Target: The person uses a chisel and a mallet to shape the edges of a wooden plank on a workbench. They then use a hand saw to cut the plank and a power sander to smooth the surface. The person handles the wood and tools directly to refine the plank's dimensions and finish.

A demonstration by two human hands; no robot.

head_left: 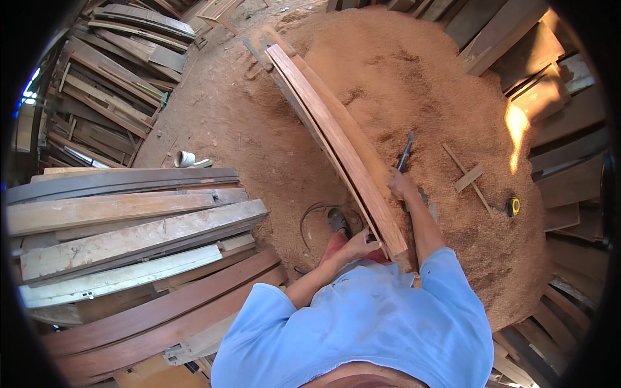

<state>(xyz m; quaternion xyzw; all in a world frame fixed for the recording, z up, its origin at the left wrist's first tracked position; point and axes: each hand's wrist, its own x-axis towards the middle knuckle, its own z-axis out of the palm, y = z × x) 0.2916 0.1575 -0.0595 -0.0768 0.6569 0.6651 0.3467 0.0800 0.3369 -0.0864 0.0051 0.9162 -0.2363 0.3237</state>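
A long reddish wooden board (330,136) lies on a dusty, longer plank (349,126), running away from me up the middle of the view. My left hand (360,244) is closed at the near end's left edge, around something dark that I cannot make out. My right hand (402,185), right of the board, is closed on a long dark tool (405,154), whose tip points away from me; its lower part is partly hidden by my arm.
A deep sawdust pile (453,97) surrounds the right side, with two crossed sticks (469,176) and a yellow tape measure (513,207) on it. Stacked boards (129,207) crowd the left, more (569,174) the right. A white cylindrical object (184,158) sits at the left stack's far edge.
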